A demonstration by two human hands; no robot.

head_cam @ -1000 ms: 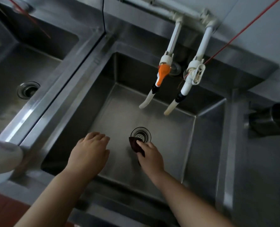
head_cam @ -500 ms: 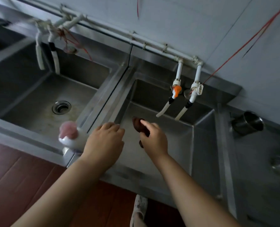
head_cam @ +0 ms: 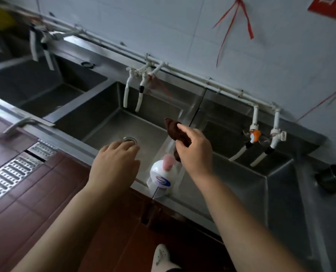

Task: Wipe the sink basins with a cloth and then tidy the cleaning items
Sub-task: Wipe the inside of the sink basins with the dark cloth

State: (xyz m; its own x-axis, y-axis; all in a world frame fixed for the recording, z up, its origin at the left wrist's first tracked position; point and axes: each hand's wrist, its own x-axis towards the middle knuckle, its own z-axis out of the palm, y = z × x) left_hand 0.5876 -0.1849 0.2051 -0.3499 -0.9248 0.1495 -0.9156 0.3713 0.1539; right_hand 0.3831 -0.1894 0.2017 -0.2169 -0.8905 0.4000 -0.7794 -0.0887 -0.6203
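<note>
In the head view, my right hand (head_cam: 194, 152) pinched the dark brown cloth (head_cam: 175, 132) above the divider between two sink basins (head_cam: 112, 122). My left hand (head_cam: 115, 163) hovered spread, empty, over the near rim, beside the white bottle (head_cam: 160, 175).

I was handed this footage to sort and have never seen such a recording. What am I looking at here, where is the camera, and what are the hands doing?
There is no machine here: a person wears a wide-angle camera on the head, looking forward and down, so you see their own two bare arms. Below them runs a row of steel sink basins along a tiled wall, with white taps hanging over them. The right hand pinches a dark brown cloth and holds it up in the air above the divider between two basins. The left hand is open and holds nothing, hovering near the front rim. Between the hands, a white bottle with a pink cap stands on the front rim.
</note>
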